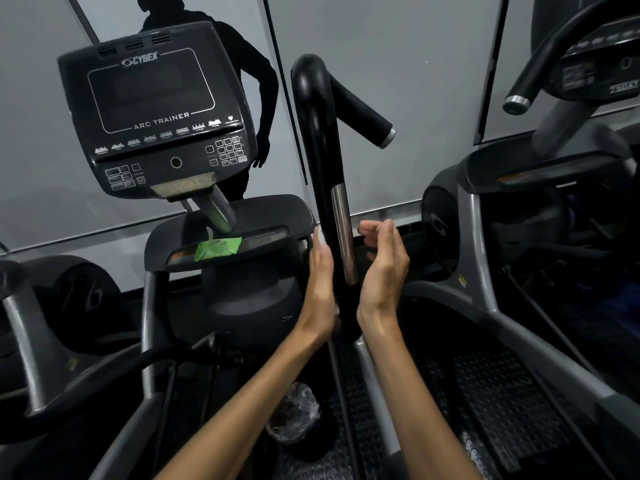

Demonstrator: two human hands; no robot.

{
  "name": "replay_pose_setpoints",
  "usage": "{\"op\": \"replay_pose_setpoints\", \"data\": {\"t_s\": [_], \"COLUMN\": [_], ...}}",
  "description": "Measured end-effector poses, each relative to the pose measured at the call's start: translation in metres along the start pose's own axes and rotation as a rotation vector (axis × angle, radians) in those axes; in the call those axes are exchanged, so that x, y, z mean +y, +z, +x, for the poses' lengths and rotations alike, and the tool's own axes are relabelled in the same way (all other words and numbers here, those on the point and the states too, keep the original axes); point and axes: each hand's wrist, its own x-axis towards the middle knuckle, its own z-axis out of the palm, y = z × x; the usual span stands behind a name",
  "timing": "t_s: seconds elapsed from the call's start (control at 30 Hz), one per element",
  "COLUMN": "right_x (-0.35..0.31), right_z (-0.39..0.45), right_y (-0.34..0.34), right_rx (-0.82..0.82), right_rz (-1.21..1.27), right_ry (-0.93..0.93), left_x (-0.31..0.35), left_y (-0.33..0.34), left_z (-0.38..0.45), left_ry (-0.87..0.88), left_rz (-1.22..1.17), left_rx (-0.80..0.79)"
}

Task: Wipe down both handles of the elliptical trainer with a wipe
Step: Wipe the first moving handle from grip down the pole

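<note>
To my far left stands another machine's grey arm [26,344], and past it the console [156,109] marked ARC TRAINER, its screen dark. Under the console, on the black shelf [277,211], lies a green packet [217,248] (wipes, by the look of it). Low between my forearms a crumpled clear bag [294,412] sits on the ribbed footplate [485,393].

My left hand [320,282] is blurred, its fingers stretched up along the left side of the handle [318,150]; a bit of white wipe [322,237] shows at my fingertips against the handle, though I cannot tell whether I press it flat or pinch it. The handle rises upright between my hands, black with a steel strip [343,233], and bends at the top into a side grip [367,116] with a silver cap.

My right hand [382,268] hangs just right of the handle, fingers loosely curled, holding nothing and not touching it. Further right is a neighbouring machine [554,161], its own grip [540,64] curving overhead.
</note>
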Motion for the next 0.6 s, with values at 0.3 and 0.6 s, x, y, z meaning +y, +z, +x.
{"op": "replay_pose_setpoints", "data": {"t_s": [0.3,0.6], "right_x": [0.001,0.000], "right_z": [-0.001,-0.003], "right_y": [0.004,0.002], "right_rx": [-0.034,-0.017], "right_rz": [-0.001,0.019], "right_ry": [-0.010,0.021], "left_x": [-0.004,0.003], "left_y": [0.008,0.007], "left_z": [-0.027,-0.025], "left_ry": [0.044,-0.004], "left_rz": [0.116,0.057], "left_rx": [-0.049,-0.034]}}
